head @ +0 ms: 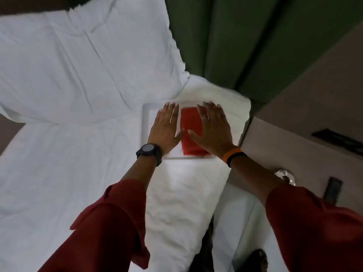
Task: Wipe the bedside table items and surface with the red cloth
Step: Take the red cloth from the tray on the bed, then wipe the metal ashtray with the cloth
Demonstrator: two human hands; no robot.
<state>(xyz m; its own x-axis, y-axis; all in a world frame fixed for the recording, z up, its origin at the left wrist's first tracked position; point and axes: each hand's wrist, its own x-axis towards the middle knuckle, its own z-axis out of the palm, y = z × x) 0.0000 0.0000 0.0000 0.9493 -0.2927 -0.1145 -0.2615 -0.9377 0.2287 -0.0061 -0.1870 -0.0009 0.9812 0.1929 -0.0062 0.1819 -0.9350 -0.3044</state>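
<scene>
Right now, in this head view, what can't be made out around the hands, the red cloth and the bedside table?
- Red cloth: its right edge is covered by the right hand.
- Clear tray: its outline is faint, and the left hand covers part of it.
- Bedside table: cut off by the right frame edge.
- Shiny round item: partly behind the right forearm, unidentifiable.
- Dark flat item: too dim to name.

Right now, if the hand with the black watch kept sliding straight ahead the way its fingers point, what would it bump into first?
Probably the far rim of the clear plastic tray just past the left hand's fingertips, then the big white pillow beyond it. Depth is hard to judge here.
</scene>
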